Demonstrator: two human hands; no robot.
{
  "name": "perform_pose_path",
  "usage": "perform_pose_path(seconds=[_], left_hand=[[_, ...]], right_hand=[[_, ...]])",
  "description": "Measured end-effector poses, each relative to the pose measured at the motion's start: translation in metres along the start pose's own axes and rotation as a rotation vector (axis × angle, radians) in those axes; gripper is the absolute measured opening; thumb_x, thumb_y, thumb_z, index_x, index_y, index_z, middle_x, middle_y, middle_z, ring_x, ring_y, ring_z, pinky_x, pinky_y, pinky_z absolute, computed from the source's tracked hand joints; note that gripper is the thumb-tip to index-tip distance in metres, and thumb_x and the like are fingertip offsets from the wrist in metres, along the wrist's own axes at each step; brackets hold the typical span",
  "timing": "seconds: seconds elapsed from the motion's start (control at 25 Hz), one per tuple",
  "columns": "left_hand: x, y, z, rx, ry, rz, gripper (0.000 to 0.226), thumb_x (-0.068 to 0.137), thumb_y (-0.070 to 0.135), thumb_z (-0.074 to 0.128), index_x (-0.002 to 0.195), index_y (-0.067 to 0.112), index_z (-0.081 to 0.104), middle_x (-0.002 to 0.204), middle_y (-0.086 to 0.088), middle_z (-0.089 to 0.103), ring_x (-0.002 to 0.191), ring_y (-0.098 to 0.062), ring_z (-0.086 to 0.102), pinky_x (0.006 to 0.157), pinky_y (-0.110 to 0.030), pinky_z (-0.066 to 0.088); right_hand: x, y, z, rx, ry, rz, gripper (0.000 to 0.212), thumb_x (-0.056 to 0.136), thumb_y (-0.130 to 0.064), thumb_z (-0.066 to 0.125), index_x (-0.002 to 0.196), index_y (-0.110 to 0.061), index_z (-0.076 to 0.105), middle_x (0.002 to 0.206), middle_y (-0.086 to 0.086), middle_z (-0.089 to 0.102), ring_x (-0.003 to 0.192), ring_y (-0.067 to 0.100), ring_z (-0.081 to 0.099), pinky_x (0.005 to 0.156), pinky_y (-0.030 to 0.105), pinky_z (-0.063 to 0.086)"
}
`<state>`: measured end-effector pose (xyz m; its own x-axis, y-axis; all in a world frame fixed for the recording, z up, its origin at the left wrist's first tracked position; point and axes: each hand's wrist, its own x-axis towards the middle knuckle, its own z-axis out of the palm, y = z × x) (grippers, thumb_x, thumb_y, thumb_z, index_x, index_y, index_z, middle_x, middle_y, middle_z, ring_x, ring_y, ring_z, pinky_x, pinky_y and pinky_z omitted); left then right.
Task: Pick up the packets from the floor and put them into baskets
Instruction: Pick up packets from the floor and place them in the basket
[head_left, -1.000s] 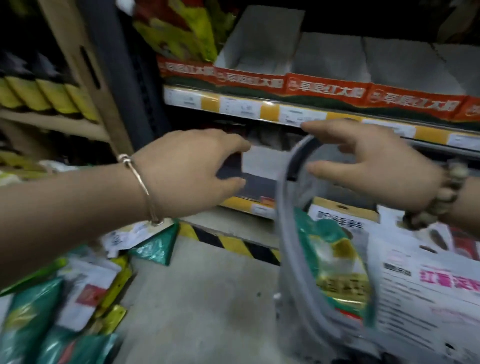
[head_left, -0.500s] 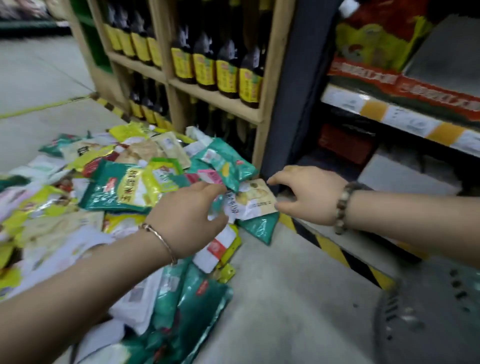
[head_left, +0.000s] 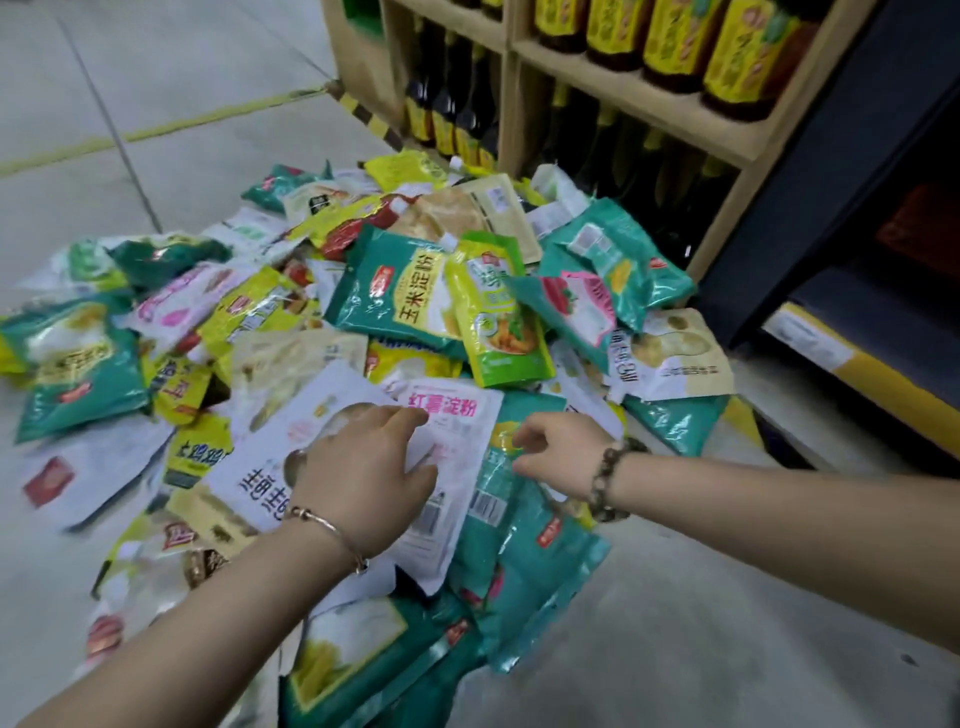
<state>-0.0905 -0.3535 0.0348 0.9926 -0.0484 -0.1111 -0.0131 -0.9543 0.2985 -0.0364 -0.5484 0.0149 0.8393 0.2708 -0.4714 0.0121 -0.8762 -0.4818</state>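
The task looks barely begun, or at least far from done. A large heap of packets (head_left: 405, 301) lies on the floor (head_left: 675, 649), spreading ahead of the fingers and out to their left. None of them is lifted. No basket shows in this view, so I cannot tell how many packets have already gone in.

The left hand (head_left: 363, 473) lies on a white packet with pink lettering (head_left: 462, 457). Its fingers (head_left: 400, 421) are laid fairly flat on the top face and the thumb is spread beside them, resting on the packet, not clasping it. Just to the right, the right hand (head_left: 563, 452) has its fingers (head_left: 524, 436) curled narrowly down at the upper edge of a teal packet (head_left: 524, 551). Whether they actually pinch it I cannot tell.

Both packets lie directly under the fingertips at the near edge of the heap. Beyond the heap, a wooden shelf of bottles (head_left: 623, 88) stands well apart from the fingers. Nearly all the picking and carrying appears to remain.
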Motion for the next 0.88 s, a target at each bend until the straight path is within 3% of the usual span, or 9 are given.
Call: perform_pose_path(seconds=[0.2, 0.28, 0.36, 0.44, 0.52, 0.6, 0.68, 0.76, 0.88], left_hand=[[-0.004, -0.039, 0.005, -0.105, 0.113, -0.166, 0.047, 0.086, 0.033, 0.060, 0.131, 0.025, 0.050, 0.135, 0.001, 0.050, 0.115, -0.023, 0.053, 0.087, -0.036, 0.046], [-0.013, -0.056, 0.002, -0.122, 0.165, -0.241, 0.047, 0.083, 0.032, 0.064, 0.128, 0.022, 0.053, 0.130, -0.002, 0.054, 0.110, -0.024, 0.055, 0.086, -0.036, 0.045], [-0.017, -0.073, -0.002, -0.086, 0.201, -0.290, 0.056, 0.078, 0.034, 0.070, 0.129, 0.020, 0.052, 0.131, -0.003, 0.053, 0.116, -0.025, 0.051, 0.090, -0.037, 0.042], [-0.012, -0.087, -0.005, -0.037, 0.172, -0.369, 0.076, 0.070, 0.045, 0.074, 0.136, 0.020, 0.044, 0.137, -0.005, 0.048, 0.124, -0.026, 0.045, 0.095, -0.040, 0.039], [0.000, -0.095, -0.007, -0.050, 0.063, -0.459, 0.099, 0.062, 0.058, 0.074, 0.143, 0.020, 0.030, 0.141, -0.008, 0.041, 0.128, -0.027, 0.040, 0.099, -0.044, 0.039], [0.010, -0.094, -0.004, -0.034, -0.024, -0.497, 0.112, 0.056, 0.068, 0.071, 0.146, 0.023, 0.021, 0.141, -0.011, 0.037, 0.127, -0.030, 0.040, 0.096, -0.046, 0.042], [0.015, -0.090, 0.002, 0.107, -0.043, -0.514, 0.115, 0.051, 0.076, 0.066, 0.144, 0.023, 0.022, 0.136, -0.014, 0.041, 0.121, -0.033, 0.044, 0.089, -0.044, 0.044], [0.021, -0.088, 0.006, 0.133, -0.026, -0.548, 0.112, 0.046, 0.077, 0.067, 0.135, 0.019, 0.032, 0.120, -0.013, 0.052, 0.108, -0.033, 0.053, 0.082, -0.042, 0.046], [0.025, -0.085, 0.005, -0.195, -0.043, -0.631, 0.078, 0.049, 0.058, 0.082, 0.098, 0.012, 0.042, 0.077, 0.002, 0.062, 0.069, -0.018, 0.059, 0.059, -0.032, 0.045]], right_hand=[[0.024, -0.010, 0.046, 0.924, -0.139, 0.381, 0.009, 0.086, -0.012, 0.059, 0.082, -0.013, 0.052, 0.075, 0.008, 0.053, 0.055, 0.015, 0.055, 0.041, 0.026, 0.047], [0.030, -0.013, 0.056, 0.979, -0.152, 0.424, 0.013, 0.085, -0.018, 0.065, 0.092, -0.009, 0.057, 0.100, 0.019, 0.065, 0.090, 0.033, 0.066, 0.071, 0.054, 0.056], [0.034, -0.021, 0.063, 1.002, -0.119, 0.452, 0.023, 0.082, -0.024, 0.069, 0.095, -0.009, 0.058, 0.117, 0.026, 0.060, 0.110, 0.044, 0.056, 0.089, 0.059, 0.045], [0.038, -0.026, 0.070, 1.040, -0.058, 0.441, 0.026, 0.078, -0.029, 0.073, 0.087, -0.010, 0.057, 0.097, 0.023, 0.068, 0.088, 0.044, 0.065, 0.069, 0.039, 0.052], [0.039, -0.028, 0.073, 1.079, -0.012, 0.430, 0.032, 0.074, -0.034, 0.075, 0.080, -0.011, 0.054, 0.061, 0.008, 0.067, 0.056, 0.025, 0.054, 0.046, 0.025, 0.038], [0.042, -0.027, 0.075, 1.033, 0.024, 0.415, 0.037, 0.072, -0.039, 0.076, 0.083, -0.008, 0.059, 0.064, 0.008, 0.064, 0.044, 0.017, 0.046, 0.038, 0.020, 0.033], [0.043, -0.028, 0.078, 1.001, 0.032, 0.395, 0.041, 0.071, -0.040, 0.076, 0.090, -0.006, 0.063, 0.068, 0.008, 0.063, 0.041, 0.015, 0.048, 0.039, 0.022, 0.039], [0.044, -0.030, 0.083, 1.020, 0.044, 0.362, 0.039, 0.071, -0.034, 0.078, 0.093, -0.004, 0.064, 0.080, 0.008, 0.068, 0.063, 0.024, 0.063, 0.060, 0.033, 0.053], [0.042, -0.030, 0.088, 1.088, 0.076, 0.305, 0.021, 0.074, -0.023, 0.077, 0.085, -0.008, 0.066, 0.084, 0.005, 0.071, 0.077, 0.023, 0.067, 0.070, 0.033, 0.055]])
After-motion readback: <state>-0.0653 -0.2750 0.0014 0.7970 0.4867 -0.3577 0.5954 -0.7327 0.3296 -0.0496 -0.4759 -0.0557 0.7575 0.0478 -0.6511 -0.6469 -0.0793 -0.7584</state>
